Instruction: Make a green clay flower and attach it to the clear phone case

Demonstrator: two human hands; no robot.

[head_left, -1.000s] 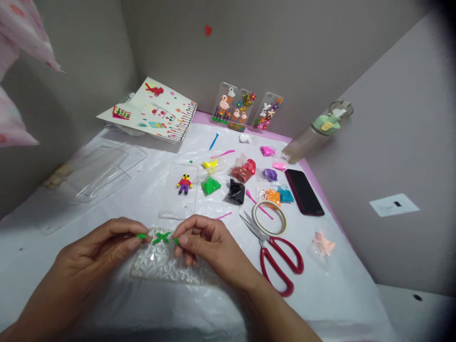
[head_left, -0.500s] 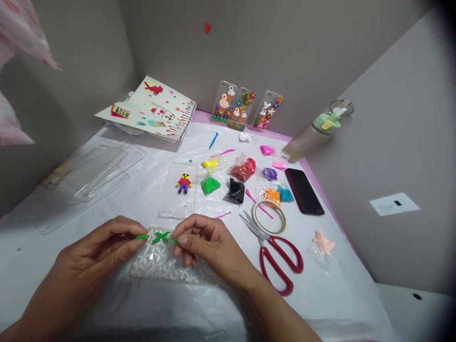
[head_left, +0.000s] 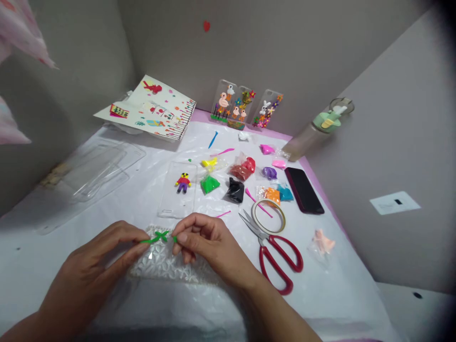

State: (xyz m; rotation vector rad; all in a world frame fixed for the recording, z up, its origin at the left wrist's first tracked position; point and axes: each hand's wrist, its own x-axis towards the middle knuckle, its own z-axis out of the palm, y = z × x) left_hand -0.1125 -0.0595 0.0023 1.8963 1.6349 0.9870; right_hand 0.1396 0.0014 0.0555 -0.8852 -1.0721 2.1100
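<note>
Both hands hover over a clear patterned phone case near the table's front edge. My left hand pinches a thin green clay strip and lays its tip against a small green clay cross on the case. Just right of the cross, my right hand is curled, thumb and forefinger pinching a tiny green clay bit. Behind them lies a second clear case bearing a little clay figure in red and purple.
Bags of coloured clay lie mid-table, with red-handled scissors, a tape ring and a dark phone to the right. Decorated cases lean on the back wall. Clear plastic trays sit left; a bottle stands right.
My left hand has moved its green strip rightward until it meets the green cross. The right hand has barely shifted.
</note>
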